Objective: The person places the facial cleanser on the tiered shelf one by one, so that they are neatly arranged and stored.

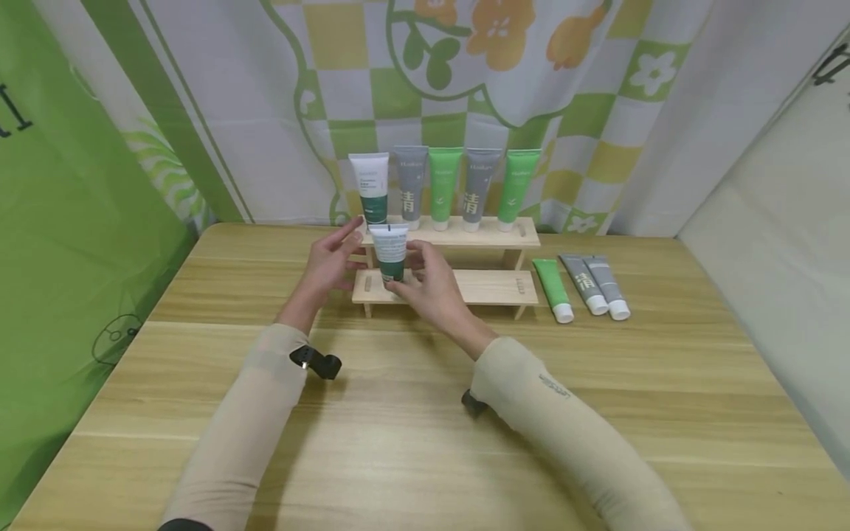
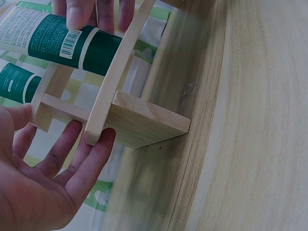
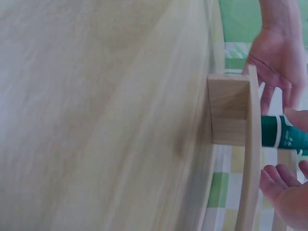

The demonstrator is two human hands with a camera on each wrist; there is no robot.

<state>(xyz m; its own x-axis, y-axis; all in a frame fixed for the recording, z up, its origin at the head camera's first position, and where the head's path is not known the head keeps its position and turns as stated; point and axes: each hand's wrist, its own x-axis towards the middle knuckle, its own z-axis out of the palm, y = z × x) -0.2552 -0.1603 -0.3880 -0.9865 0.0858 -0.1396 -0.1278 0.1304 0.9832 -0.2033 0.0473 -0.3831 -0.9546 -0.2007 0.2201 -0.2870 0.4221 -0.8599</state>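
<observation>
A white and dark green squeeze tube (image 1: 390, 247) stands cap down at the left end of the lower tier of a small wooden display rack (image 1: 488, 287). My right hand (image 1: 434, 291) pinches this tube low down, its thumb near the barcode in the left wrist view. Fairly straight fingers of my left hand (image 1: 325, 262) touch the rack's left end. In the left wrist view, those fingertips (image 2: 103, 139) rest against the lower shelf's edge and the thumb is by the upper shelf. Another white and green tube (image 1: 372, 188) stands just behind, on the upper tier.
On the upper tier, grey tubes (image 1: 412, 184) and bright green tubes (image 1: 443, 184) stand in a row. Right of the rack, a green tube (image 1: 553, 287) and two grey tubes (image 1: 584, 284) lie on the wooden table (image 1: 398, 442). A patterned curtain (image 1: 345, 96) hangs behind.
</observation>
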